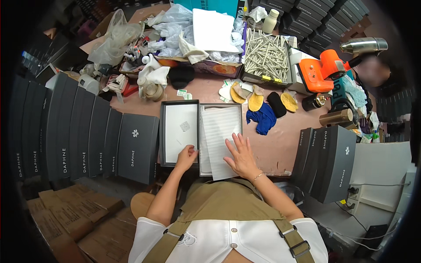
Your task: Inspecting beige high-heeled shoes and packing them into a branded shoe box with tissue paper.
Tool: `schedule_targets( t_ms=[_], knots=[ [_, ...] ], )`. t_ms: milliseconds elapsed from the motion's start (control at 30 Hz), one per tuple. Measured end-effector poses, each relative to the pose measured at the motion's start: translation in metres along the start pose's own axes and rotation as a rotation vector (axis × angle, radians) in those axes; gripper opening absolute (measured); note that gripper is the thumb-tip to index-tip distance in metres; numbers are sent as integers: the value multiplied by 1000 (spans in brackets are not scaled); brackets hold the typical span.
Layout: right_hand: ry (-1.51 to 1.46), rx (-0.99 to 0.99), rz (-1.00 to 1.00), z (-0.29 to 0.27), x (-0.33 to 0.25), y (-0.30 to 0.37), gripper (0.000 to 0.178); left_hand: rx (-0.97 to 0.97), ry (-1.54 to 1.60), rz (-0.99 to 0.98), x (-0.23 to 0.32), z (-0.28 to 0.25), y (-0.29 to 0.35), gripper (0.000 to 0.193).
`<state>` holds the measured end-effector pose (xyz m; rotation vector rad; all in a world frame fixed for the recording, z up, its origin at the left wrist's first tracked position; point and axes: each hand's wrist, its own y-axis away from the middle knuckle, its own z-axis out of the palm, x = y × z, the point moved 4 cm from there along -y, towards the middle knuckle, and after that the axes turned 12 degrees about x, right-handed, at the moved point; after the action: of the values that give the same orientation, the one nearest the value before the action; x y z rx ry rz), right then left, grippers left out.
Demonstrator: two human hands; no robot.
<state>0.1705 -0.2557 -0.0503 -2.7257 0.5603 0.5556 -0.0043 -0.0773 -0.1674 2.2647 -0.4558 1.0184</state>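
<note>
A dark grey shoe box lies in two parts on the table before me. Its left part (180,136) has a white inside with a small printed patch. The right part (242,131) has a thin white foam sheet (216,131) over it, slightly askew and jutting past the near edge. My right hand (241,158) rests on the sheet's right side, fingers spread. At the lower right corner of the left part is my left hand (186,158), its fingers curled in; whatever they grip, if anything, is hidden. What lies beneath the sheet is hidden too.
Grey shoe boxes stand upright at the left (137,144) and right (333,162). Behind are yellow pads (255,101), a blue cloth (263,118), a tray of pale sticks (266,55), an orange device (322,70) and white wrapping (212,30). Brown cartons (74,210) lie lower left.
</note>
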Motion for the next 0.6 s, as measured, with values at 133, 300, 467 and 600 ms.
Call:
schedule_targets(
  t_ms=[133,300,467,600],
  knots=[
    [185,-126,-66,39,6,22,80,-22,-318,124,18,11,-3,38],
    [293,-133,63,47,-6,25,81,-89,-470,378,23,19,-1,42],
    [264,-8,108,56,-17,30,77,-42,-532,407,23,20,2,64],
    [197,19,198,48,-25,42,71,16,-514,414,33,22,3,70]
  ],
)
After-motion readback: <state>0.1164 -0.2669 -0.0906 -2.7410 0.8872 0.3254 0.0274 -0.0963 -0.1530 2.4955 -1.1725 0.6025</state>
